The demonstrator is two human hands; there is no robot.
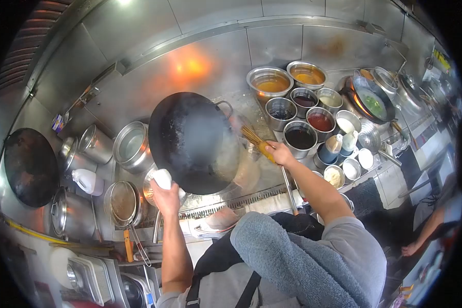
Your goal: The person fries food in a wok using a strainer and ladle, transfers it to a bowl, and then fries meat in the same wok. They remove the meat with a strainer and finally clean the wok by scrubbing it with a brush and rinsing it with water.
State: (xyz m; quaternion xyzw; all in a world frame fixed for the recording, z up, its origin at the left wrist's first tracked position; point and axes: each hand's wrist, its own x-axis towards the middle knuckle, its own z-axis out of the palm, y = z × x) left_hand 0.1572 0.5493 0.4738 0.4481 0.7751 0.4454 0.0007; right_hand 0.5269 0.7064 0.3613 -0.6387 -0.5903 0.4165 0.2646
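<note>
A large black wok [190, 149] is tilted up over the stove, with pale steam or liquid along its right side. At its lower left edge my left hand [167, 197] is closed round a white cloth [162, 179]. My right hand [278, 153] grips the yellowish handle of a bamboo brush [255, 139]; the bristles point toward the right side of the wok. Below that hand a metal-handled ladle [291, 197] leans with its wooden end down. A grey towel [287, 256] hangs over my shoulder.
Metal pots of sauces [300, 138] stand to the right. Beyond them a second wok [372, 102] holds green food over flame. At left are a strainer [123, 201], a water pot [132, 146] and a spare wok [32, 167]. Another person's arm [430, 228] is at far right.
</note>
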